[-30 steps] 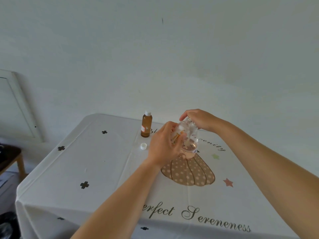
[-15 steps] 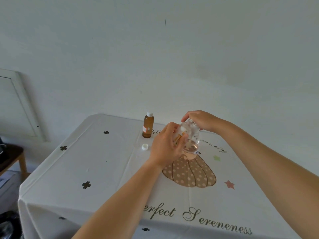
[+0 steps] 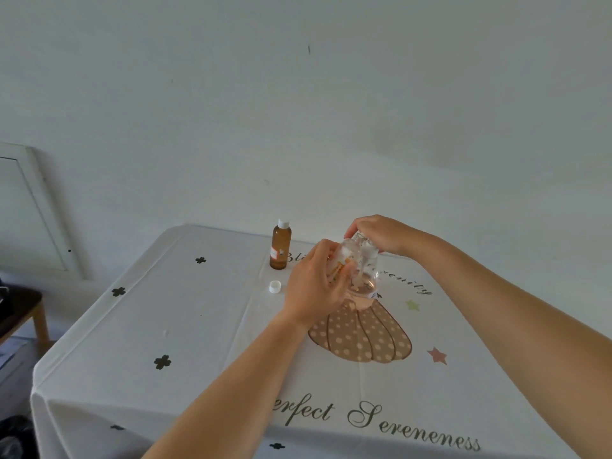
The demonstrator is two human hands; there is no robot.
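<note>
The left hand wraps its curled fingers round the side of a clear bottle, held tilted just above the tablecloth, right of the amber bottle. The right hand grips its top; a white cap lies in front of the amber bottle.

Amber bottle and loose white cap stand just left of the hands. Bare tablecloth farther left and in front gives free passage.
</note>
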